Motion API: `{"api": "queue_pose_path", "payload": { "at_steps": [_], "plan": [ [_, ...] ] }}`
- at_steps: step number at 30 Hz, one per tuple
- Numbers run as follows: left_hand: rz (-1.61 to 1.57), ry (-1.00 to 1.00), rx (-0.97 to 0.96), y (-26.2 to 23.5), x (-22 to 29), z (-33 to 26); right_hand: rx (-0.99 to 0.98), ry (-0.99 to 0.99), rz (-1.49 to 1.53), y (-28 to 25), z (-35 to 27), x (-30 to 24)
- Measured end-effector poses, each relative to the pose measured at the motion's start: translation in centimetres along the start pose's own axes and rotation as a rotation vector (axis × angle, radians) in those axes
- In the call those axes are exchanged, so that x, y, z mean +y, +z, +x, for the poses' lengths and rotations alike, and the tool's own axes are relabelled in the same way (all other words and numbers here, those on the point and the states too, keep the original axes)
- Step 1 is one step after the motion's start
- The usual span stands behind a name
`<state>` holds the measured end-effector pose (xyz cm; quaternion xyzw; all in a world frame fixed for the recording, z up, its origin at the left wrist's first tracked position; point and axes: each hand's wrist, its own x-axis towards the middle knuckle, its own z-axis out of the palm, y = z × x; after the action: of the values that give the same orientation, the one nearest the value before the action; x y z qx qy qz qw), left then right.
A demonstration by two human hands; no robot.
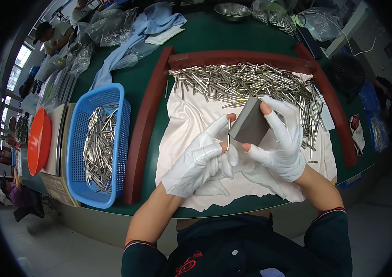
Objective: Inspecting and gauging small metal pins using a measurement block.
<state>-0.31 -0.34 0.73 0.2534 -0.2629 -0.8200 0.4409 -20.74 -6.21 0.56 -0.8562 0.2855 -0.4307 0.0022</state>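
The left hand (200,159) has its grip pinched on a thin metal rod (229,135), a fingertip near each end, perhaps to leave the middle bare. The right hand (284,147) has its grip clamped on a gray block (250,123), just beside the rod. Both are above the pale cloth (176,113), which may stop rods rolling. The red bars (149,124) may fence in the big pile (233,84). I can't tell if rod and block touch. Fingers hide some of the block, and top rods cover lower ones.
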Motion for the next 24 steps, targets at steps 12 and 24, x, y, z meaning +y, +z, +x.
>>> {"api": "queue_pose_path", "payload": {
  "at_steps": [12, 24],
  "plan": [
    [0.243, 0.086, 0.133, -0.1, -0.3, -0.2, -0.014, 0.051, 0.007, -0.6, 0.0, 0.8],
    [0.23, 0.082, 0.085, -0.2, -0.2, -0.3, -0.054, -0.062, -0.018, -0.3, -0.2, 1.0]
  ]
}}
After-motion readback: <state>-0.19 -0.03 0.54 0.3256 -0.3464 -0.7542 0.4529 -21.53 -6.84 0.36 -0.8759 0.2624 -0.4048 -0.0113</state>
